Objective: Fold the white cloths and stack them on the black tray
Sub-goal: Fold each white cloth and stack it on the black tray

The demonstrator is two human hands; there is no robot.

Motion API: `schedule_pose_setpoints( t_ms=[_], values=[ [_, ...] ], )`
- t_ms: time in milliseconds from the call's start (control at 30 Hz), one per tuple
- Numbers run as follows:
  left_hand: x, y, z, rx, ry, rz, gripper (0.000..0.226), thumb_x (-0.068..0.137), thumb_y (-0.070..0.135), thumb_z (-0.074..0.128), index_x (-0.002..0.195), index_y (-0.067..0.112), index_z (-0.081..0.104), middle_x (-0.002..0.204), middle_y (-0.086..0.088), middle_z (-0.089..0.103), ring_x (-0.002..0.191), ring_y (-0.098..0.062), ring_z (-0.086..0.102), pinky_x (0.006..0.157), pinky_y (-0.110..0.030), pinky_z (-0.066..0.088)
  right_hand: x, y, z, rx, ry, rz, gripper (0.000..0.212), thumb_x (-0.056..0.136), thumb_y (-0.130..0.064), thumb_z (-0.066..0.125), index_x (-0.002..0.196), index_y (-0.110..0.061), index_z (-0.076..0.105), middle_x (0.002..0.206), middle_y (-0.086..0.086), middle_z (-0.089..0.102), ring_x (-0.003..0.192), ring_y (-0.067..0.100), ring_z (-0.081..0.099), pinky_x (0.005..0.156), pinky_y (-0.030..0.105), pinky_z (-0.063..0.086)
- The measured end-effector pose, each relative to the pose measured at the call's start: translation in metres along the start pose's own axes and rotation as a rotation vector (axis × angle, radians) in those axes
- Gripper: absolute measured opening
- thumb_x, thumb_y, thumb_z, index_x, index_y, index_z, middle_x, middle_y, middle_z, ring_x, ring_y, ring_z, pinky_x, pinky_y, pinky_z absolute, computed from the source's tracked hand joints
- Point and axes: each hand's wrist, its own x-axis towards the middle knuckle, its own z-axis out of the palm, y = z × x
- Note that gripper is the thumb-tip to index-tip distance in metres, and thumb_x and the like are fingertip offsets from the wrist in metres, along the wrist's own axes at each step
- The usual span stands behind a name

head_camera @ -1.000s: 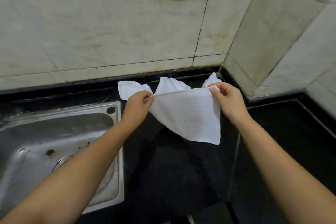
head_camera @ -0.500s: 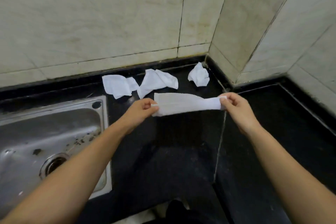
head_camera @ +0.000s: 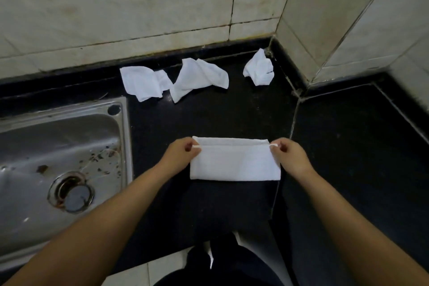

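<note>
A white cloth (head_camera: 234, 165), folded in half into a flat rectangle, lies near the counter's front edge. It rests on the far part of a matte black tray (head_camera: 232, 202), which barely stands out from the black counter. My left hand (head_camera: 181, 155) pinches its upper left corner and my right hand (head_camera: 290, 158) pinches its upper right corner. Three crumpled white cloths lie at the back by the wall: one on the left (head_camera: 141, 81), one in the middle (head_camera: 197, 78), and one in the corner (head_camera: 258, 68).
A steel sink (head_camera: 58, 141) with a drain (head_camera: 72, 193) fills the left side. Tiled walls (head_camera: 162, 2) close off the back and the right corner. The black counter (head_camera: 348, 146) runs on to the right. Pale floor tiles show below the front edge.
The cloth was held up and stretched between both hands. It has come down and toward me, and now lies folded flat on the tray with both hands still on its corners.
</note>
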Motion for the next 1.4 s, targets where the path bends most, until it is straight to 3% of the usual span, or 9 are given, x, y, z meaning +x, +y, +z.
schedule_pose_setpoints(
  t_ms=[167,300,500,667,867,967,1067,1233,1400],
  values=[
    [0.028,0.007,0.02,0.245,0.175,0.003,0.01,0.091,0.024,0.052,0.095,0.017,0.058,0.089,0.002,0.058,0.09,-0.019,0.056,0.08,-0.033,0.043,0.036,-0.007,0.024,-0.384,0.107,-0.006,0.02,0.093,-0.017,0.044,0.103,-0.015,0.061,0.111,0.009,0.058,0.101,0.027,0.056,0.091,0.04,0.045],
    [0.017,-0.006,0.034,0.393,0.301,-0.049,0.047,0.088,0.039,0.057,0.128,0.017,0.044,0.122,-0.005,0.05,0.114,-0.022,0.047,0.095,-0.036,0.036,0.037,-0.016,0.047,-0.738,0.145,-0.178,0.044,0.092,-0.015,0.045,0.136,-0.019,0.042,0.133,0.009,0.044,0.124,0.028,0.039,0.102,0.043,0.031],
    [-0.026,-0.032,0.041,0.526,0.322,-0.135,0.07,0.085,0.057,0.051,0.14,0.018,0.032,0.135,-0.002,0.042,0.123,-0.019,0.04,0.102,-0.034,0.031,0.043,-0.082,0.116,-0.747,-0.308,-0.487,0.044,0.095,-0.025,0.048,0.138,-0.021,0.041,0.137,0.005,0.044,0.126,0.024,0.041,0.104,0.04,0.033],
    [-0.031,-0.033,0.045,0.531,0.308,-0.153,0.063,0.087,0.055,0.05,0.138,0.021,0.035,0.137,-0.001,0.039,0.125,-0.019,0.036,0.101,-0.032,0.029,0.048,-0.101,0.151,-0.867,-0.38,-0.454,0.029,0.094,-0.027,0.051,0.122,-0.021,0.051,0.125,0.004,0.053,0.117,0.023,0.048,0.1,0.04,0.036],
    [-0.018,-0.017,0.025,0.258,0.171,-0.11,0.02,0.09,0.037,0.055,0.103,0.022,0.058,0.112,0.004,0.052,0.106,-0.014,0.049,0.094,-0.032,0.039,0.046,-0.114,0.109,-0.35,-0.52,-0.282,0.012,0.09,-0.021,0.056,0.102,-0.02,0.055,0.1,-0.001,0.057,0.095,0.015,0.057,0.079,0.027,0.048],
    [-0.001,0.014,-0.006,-0.031,0.2,0.01,0.011,0.089,0.025,0.058,0.082,0.016,0.055,0.079,0.001,0.057,0.074,-0.014,0.053,0.068,-0.027,0.042,0.049,-0.131,0.069,-0.174,-0.383,-0.372,0.023,0.09,-0.018,0.058,0.112,-0.018,0.057,0.104,-0.003,0.059,0.096,0.01,0.057,0.076,0.019,0.045],
    [0.01,0.06,-0.042,-0.075,0.322,0.188,0.009,0.088,0.021,0.06,0.082,0.015,0.055,0.07,0.005,0.055,0.063,-0.008,0.049,0.059,-0.019,0.038,0.048,-0.155,0.028,-0.066,-0.195,-0.464,0.024,0.091,-0.02,0.059,0.114,-0.013,0.06,0.102,-0.003,0.059,0.095,0.007,0.055,0.075,0.018,0.042],
    [-0.002,0.113,-0.075,-0.138,0.4,0.44,0.009,0.09,0.02,0.059,0.087,0.012,0.058,0.081,0.004,0.059,0.072,-0.005,0.052,0.067,-0.013,0.042,0.02,-0.178,-0.015,0.078,-0.02,-0.641,0.015,0.095,-0.02,0.053,0.095,-0.008,0.062,0.083,-0.004,0.061,0.072,-0.009,0.055,0.063,0.007,0.042],
    [-0.029,0.08,-0.056,-0.129,0.253,0.483,0.007,0.086,0.013,0.064,0.092,0.016,0.063,0.091,0.02,0.062,0.088,0.006,0.058,0.08,-0.007,0.044,-0.007,-0.136,-0.008,0.079,-0.156,-0.608,0.016,0.093,-0.012,0.056,0.086,-0.025,0.059,0.081,-0.005,0.062,0.073,-0.004,0.056,0.071,0.01,0.043]
  ],
)
